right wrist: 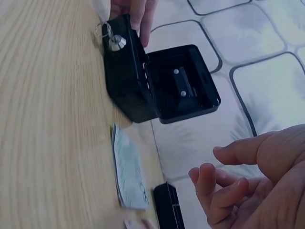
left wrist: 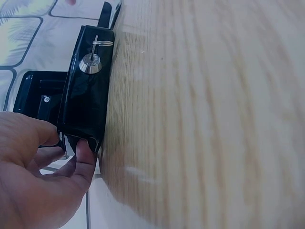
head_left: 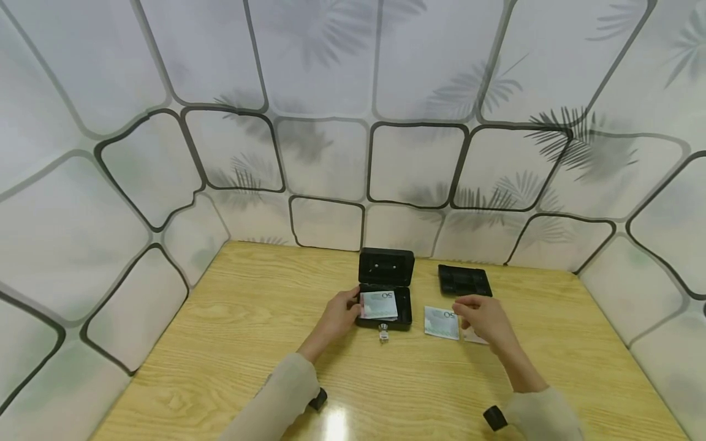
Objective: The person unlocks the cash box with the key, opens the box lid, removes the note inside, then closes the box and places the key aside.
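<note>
A small black cash box (head_left: pixel 406 309) stands on the table with its lid (head_left: pixel 386 267) raised. Folded banknotes (head_left: pixel 379 305) marked 50 lie inside it. My left hand (head_left: pixel 337 317) grips the box's left side, thumb at the rim and fingers curled against the wall. On the front, a key with a ring sits in the silver lock (left wrist: pixel 90 63). My right hand (right wrist: pixel 257 186) hovers above the table, fingers loosely bent, thumb apart from the fingertips and nothing held. Below it are a greenish 50 banknote (head_left: pixel 440 323) and a pinkish note (head_left: pixel 474 336), partly covered by the hand.
A black compartment tray (head_left: pixel 465 280) lies behind the right hand, near the back edge of the wooden table (head_left: pixel 248 300). Patterned fabric walls (head_left: pixel 325 159) enclose the table at the back and sides. Dark straps (head_left: pixel 494 418) hang at both wrists.
</note>
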Demonstrator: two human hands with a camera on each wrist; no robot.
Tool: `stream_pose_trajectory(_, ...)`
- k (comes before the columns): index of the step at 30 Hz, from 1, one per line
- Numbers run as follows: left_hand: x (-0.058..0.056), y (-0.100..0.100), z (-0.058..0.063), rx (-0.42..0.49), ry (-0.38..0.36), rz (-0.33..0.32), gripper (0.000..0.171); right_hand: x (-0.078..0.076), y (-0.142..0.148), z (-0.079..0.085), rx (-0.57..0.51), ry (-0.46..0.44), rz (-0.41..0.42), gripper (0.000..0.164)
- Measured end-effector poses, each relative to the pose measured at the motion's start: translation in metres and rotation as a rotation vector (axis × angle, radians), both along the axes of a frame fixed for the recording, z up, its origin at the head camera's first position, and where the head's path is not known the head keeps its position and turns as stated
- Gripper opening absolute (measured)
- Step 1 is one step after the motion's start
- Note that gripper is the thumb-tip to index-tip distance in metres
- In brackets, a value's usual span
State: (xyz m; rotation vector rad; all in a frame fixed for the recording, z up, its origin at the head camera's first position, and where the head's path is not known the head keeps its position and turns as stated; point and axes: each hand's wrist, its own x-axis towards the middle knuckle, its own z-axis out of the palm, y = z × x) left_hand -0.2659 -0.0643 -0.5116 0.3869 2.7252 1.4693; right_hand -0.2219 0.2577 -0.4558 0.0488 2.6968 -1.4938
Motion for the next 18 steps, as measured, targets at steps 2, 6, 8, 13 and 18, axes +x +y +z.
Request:
stream_pose_trajectory(2,0.000,0.000,0.000,-0.002,0.001,-0.001,0.047,-0.003,-0.007,0.001,0.004,0.008,0.011,0.039)
stream_pose_trajectory(6,-0.001,0.000,0.001,0.002,-0.006,0.002,0.048,-0.009,-0.020,0.004,-0.008,0.015,0.025,0.038)
stream_pose_trajectory(8,-0.001,0.000,0.001,0.006,-0.008,0.003,0.048,-0.012,-0.026,0.006,-0.014,0.004,0.024,0.038)
stream_pose_trajectory(13,-0.001,0.000,0.001,0.009,-0.015,0.006,0.048,-0.021,-0.041,0.008,-0.043,-0.026,0.019,0.038)
stream_pose_trajectory(18,-0.001,0.001,0.003,0.003,-0.012,0.005,0.048,-0.028,-0.057,0.005,-0.057,-0.023,0.027,0.034)
